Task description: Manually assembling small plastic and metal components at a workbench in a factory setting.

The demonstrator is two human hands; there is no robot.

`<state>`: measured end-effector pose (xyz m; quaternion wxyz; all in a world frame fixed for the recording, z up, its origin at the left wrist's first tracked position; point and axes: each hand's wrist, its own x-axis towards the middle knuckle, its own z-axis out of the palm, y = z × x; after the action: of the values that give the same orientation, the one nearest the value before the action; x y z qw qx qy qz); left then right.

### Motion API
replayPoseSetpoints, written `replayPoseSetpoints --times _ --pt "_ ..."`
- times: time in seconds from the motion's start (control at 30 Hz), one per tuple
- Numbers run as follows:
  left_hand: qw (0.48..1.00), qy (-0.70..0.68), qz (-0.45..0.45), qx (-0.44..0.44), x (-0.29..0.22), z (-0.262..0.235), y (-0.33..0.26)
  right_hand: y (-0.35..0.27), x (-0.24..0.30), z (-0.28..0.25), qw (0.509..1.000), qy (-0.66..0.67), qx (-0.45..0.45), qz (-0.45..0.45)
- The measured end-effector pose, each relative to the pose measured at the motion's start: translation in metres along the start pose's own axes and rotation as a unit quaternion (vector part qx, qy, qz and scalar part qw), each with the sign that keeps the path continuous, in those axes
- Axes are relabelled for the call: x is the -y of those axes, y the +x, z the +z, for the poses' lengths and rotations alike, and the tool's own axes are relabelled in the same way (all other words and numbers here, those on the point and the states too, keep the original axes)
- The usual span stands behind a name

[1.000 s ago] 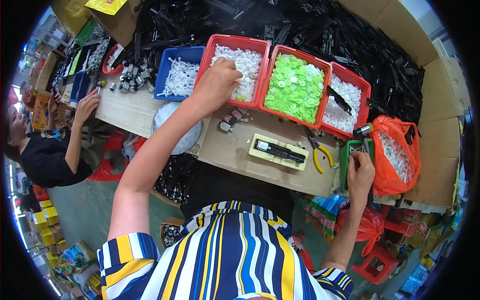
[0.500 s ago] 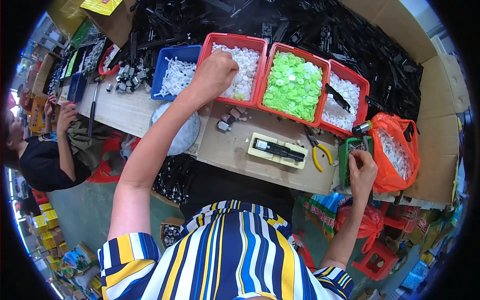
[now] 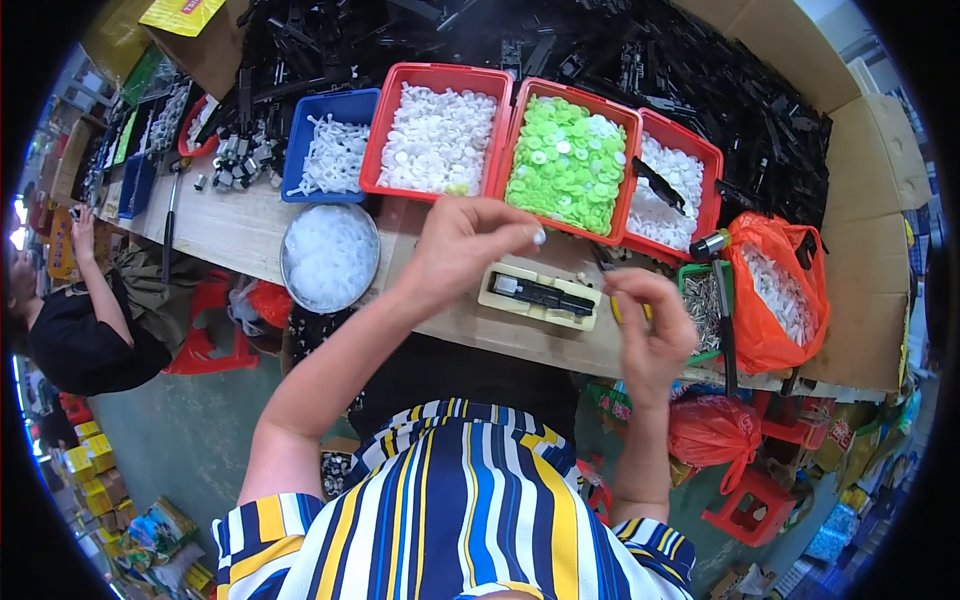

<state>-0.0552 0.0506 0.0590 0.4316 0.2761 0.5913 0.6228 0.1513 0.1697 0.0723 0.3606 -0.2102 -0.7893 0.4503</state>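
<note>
My left hand (image 3: 470,245) is closed in a pinch on a small white round piece (image 3: 540,237), held just in front of the red bins. To its right my right hand (image 3: 655,325) has thumb and fingertips pressed together; what they hold, if anything, is too small to tell. Between and beyond the hands, a long black part with a silver block (image 3: 540,293) lies in a cream holder (image 3: 490,300) on the bench. Yellow-handled pliers (image 3: 617,310) are mostly hidden behind my right hand.
Along the back stand a blue bin (image 3: 292,165), a red bin of white pieces (image 3: 380,130) and one of green discs (image 3: 628,200). A green bin of metal pins (image 3: 703,310), black-handled tool (image 3: 728,340) and orange bag (image 3: 750,350) are right. A co-worker (image 3: 90,340) sits left.
My left hand has come out of the red bin toward me with a white piece. My right hand has left the green bin and moved left, near the cream holder.
</note>
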Motion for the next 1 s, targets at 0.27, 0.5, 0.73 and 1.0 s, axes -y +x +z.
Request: replayPoseSetpoints --times 0.27,0.5,0.73,1.0 --pt "1.0 0.0 -0.008 0.006 0.006 0.032 -0.014 0.005 -0.003 0.031 0.992 -0.032 -0.013 -0.124" --pt "1.0 0.008 -0.018 0.004 0.009 0.033 -0.017 -0.002 -0.01 0.031 0.976 -0.104 -0.012 -0.189" --pt "1.0 0.027 0.006 -0.012 0.007 0.033 -0.024 -0.002 -0.01 0.037 0.942 -0.191 -0.01 -0.277" --pt "0.982 0.116 0.143 -0.033 0.016 0.031 -0.032 -0.002 -0.008 0.036 0.999 -0.006 0.009 -0.03"
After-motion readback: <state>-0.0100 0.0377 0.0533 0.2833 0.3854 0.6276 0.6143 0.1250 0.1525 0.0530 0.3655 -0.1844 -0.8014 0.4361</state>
